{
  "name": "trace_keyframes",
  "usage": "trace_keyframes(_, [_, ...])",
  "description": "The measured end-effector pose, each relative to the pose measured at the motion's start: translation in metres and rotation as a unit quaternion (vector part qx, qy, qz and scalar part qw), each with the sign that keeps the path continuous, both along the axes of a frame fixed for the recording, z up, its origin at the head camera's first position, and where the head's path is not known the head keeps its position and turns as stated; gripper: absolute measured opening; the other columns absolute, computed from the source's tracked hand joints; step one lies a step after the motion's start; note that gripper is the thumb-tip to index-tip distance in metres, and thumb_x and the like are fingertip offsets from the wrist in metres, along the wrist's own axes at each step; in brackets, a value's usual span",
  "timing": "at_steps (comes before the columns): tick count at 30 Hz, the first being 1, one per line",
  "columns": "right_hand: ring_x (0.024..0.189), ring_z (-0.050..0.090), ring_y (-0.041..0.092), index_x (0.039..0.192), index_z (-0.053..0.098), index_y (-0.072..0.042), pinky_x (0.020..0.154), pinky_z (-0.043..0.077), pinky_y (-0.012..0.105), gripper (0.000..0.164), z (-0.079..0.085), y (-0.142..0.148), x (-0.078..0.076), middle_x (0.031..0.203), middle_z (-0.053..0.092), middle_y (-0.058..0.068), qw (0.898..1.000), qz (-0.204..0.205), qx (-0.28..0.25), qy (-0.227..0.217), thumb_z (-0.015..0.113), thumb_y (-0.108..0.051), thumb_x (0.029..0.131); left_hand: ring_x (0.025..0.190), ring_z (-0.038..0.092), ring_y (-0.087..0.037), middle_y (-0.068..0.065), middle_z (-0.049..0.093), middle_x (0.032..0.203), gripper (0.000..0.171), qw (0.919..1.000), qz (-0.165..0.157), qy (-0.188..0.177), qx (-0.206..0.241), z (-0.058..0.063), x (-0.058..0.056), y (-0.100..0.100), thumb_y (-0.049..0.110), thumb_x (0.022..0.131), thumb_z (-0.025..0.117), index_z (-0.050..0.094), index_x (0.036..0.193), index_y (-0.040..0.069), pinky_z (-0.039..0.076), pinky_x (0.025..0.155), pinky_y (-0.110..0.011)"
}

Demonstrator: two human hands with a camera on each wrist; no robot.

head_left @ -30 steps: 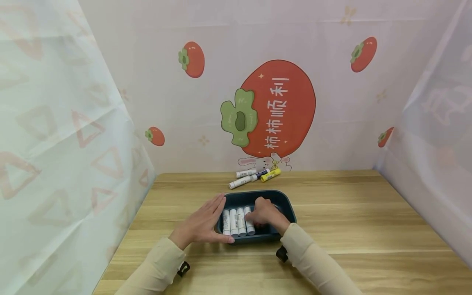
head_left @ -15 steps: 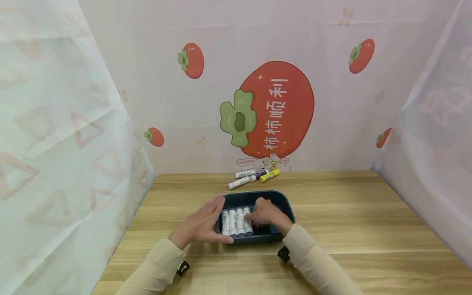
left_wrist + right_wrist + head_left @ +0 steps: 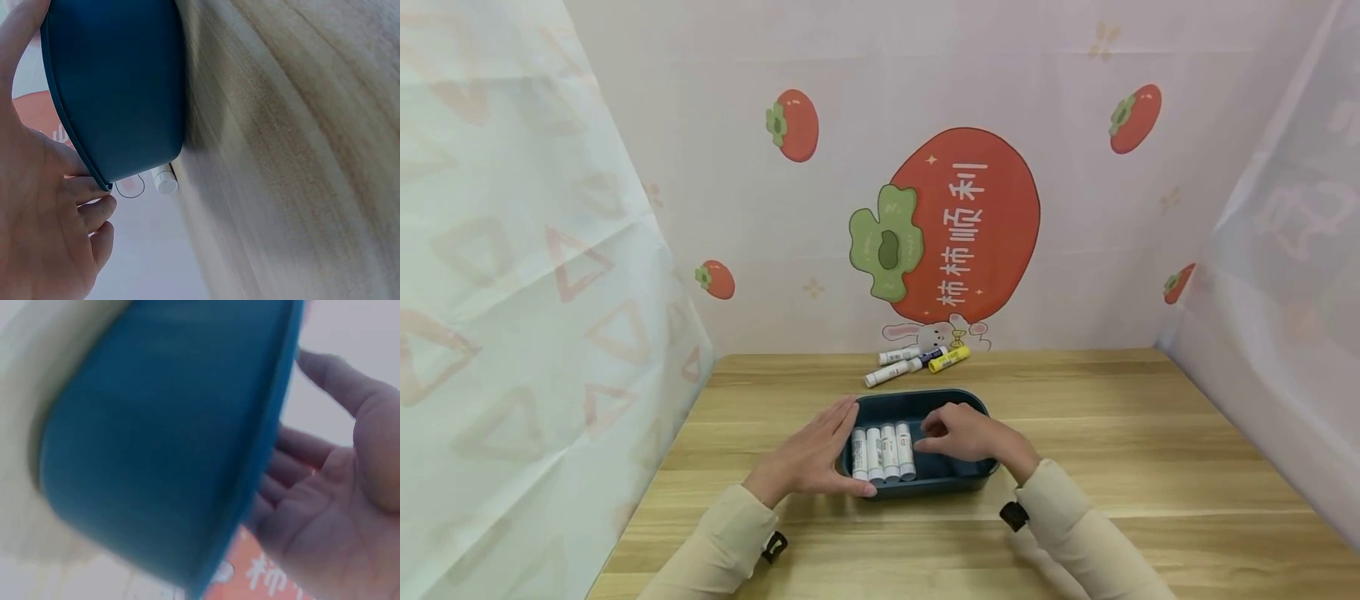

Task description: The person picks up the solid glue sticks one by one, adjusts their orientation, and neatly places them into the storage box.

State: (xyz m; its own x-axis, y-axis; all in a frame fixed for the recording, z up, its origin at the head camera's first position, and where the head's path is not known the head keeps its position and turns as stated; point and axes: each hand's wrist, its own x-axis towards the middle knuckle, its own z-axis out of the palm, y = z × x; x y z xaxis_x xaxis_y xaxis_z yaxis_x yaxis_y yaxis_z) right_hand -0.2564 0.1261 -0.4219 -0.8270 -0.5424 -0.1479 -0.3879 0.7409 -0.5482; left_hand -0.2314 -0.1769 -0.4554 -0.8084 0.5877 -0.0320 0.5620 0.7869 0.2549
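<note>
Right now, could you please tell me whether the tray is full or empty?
Partly full: four white tubes show in the tray, and its floor shows bare beside them.

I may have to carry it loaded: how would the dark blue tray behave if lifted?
The dark blue tray would probably feel stiff: its rim looks unbent where the left hand holds it. It might dip at its left end, where four white tubes lie side by side. Tilted the other way, those round tubes would likely roll.
</note>
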Motion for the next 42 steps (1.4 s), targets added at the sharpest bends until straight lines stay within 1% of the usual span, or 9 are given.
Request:
trace_keyframes(4, [0.119, 0.070, 0.025, 0.139, 0.066, -0.001, 0.106, 0.058, 0.050, 0.057, 0.008, 0.017, 0.007, 0.132, 0.073, 0.013, 1.000, -0.001, 0.004, 0.004, 0.070, -0.044, 0.101, 0.167, 0.012, -0.034, -0.017, 0.008, 0.179, 0.132, 1.0000, -0.003, 0.005, -0.003, -0.002, -0.001, 0.000, 0.085, 0.082, 0.065, 0.011, 0.169, 0.002, 0.022, 0.134, -0.053])
trace_keyframes(9, [0.136, 0.060, 0.035, 0.150, 0.056, -0.003, 0.113, 0.051, 0.057, 0.073, 0.017, 0.039, 0.017, 0.150, 0.062, 0.017, 0.999, -0.031, 0.007, 0.026, 0.070, -0.054, 0.099, 0.166, 0.013, -0.035, -0.018, 0.008, 0.179, 0.132, 0.9999, -0.005, 0.008, -0.007, -0.001, -0.002, 0.000, 0.085, 0.082, 0.065, 0.011, 0.169, 0.002, 0.023, 0.134, -0.053])
trace_keyframes(12, [0.145, 0.052, 0.039, 0.157, 0.047, -0.003, 0.117, 0.046, 0.061, 0.085, 0.019, 0.051, 0.021, 0.159, 0.053, 0.018, 0.998, -0.038, 0.011, 0.045, 0.068, -0.060, 0.098, 0.166, 0.013, -0.036, -0.018, 0.009, 0.179, 0.132, 1.0000, -0.005, 0.007, -0.002, 0.000, -0.002, -0.001, 0.084, 0.082, 0.066, 0.012, 0.169, 0.001, 0.024, 0.133, -0.054])
trace_keyframes(17, [0.154, 0.041, 0.042, 0.166, 0.031, -0.006, 0.123, 0.037, 0.064, 0.104, 0.013, 0.067, 0.027, 0.169, 0.038, 0.017, 0.996, -0.040, 0.035, 0.075, 0.063, -0.073, 0.094, 0.167, 0.012, -0.035, -0.018, 0.008, 0.179, 0.132, 1.0000, -0.003, 0.005, -0.008, 0.001, -0.002, -0.002, 0.084, 0.082, 0.065, 0.010, 0.169, 0.002, 0.023, 0.133, -0.053])
trace_keyframes(22, [0.156, 0.036, 0.045, 0.169, 0.022, -0.007, 0.120, 0.038, 0.068, 0.117, 0.000, 0.077, 0.031, 0.173, 0.028, 0.020, 0.991, -0.050, 0.072, 0.101, 0.061, -0.082, 0.088, 0.167, 0.011, -0.035, -0.018, 0.007, 0.179, 0.132, 0.9999, -0.003, 0.005, -0.010, 0.000, -0.002, -0.002, 0.085, 0.082, 0.065, 0.010, 0.169, 0.002, 0.022, 0.134, -0.052])
trace_keyframes(27, [0.159, 0.028, 0.047, 0.169, 0.019, -0.005, 0.122, 0.035, 0.069, 0.121, -0.020, 0.085, 0.031, 0.176, 0.021, 0.021, 0.986, -0.048, 0.087, 0.131, 0.060, -0.084, 0.087, 0.166, 0.013, -0.037, -0.018, 0.007, 0.179, 0.132, 0.9999, -0.013, 0.010, -0.005, 0.000, -0.002, -0.002, 0.084, 0.083, 0.066, 0.012, 0.168, -0.001, 0.023, 0.133, -0.054])
trace_keyframes(32, [0.162, 0.024, 0.045, 0.168, 0.020, -0.003, 0.125, 0.030, 0.068, 0.117, -0.037, 0.086, 0.030, 0.176, 0.019, 0.020, 0.983, -0.039, 0.082, 0.158, 0.058, -0.081, 0.091, 0.166, 0.013, -0.037, -0.018, 0.006, 0.179, 0.132, 0.9998, -0.015, 0.010, -0.006, 0.000, -0.002, -0.001, 0.083, 0.083, 0.066, 0.011, 0.168, -0.001, 0.023, 0.133, -0.054])
trace_keyframes(38, [0.164, 0.020, 0.041, 0.168, 0.020, -0.002, 0.128, 0.028, 0.065, 0.113, -0.046, 0.083, 0.027, 0.177, 0.018, 0.019, 0.980, -0.031, 0.087, 0.175, 0.056, -0.079, 0.093, 0.166, 0.013, -0.036, -0.018, 0.007, 0.179, 0.132, 0.9997, -0.014, 0.013, -0.012, 0.000, -0.003, -0.001, 0.084, 0.083, 0.066, 0.011, 0.168, -0.001, 0.024, 0.133, -0.054])
trace_keyframes(42, [0.164, 0.019, 0.041, 0.168, 0.020, -0.002, 0.127, 0.028, 0.065, 0.113, -0.049, 0.083, 0.027, 0.177, 0.017, 0.018, 0.981, -0.031, 0.081, 0.174, 0.056, -0.078, 0.094, 0.166, 0.012, -0.036, -0.018, 0.006, 0.179, 0.131, 0.9998, -0.016, 0.008, -0.011, 0.002, -0.003, -0.001, 0.083, 0.083, 0.066, 0.011, 0.168, -0.001, 0.023, 0.133, -0.054])
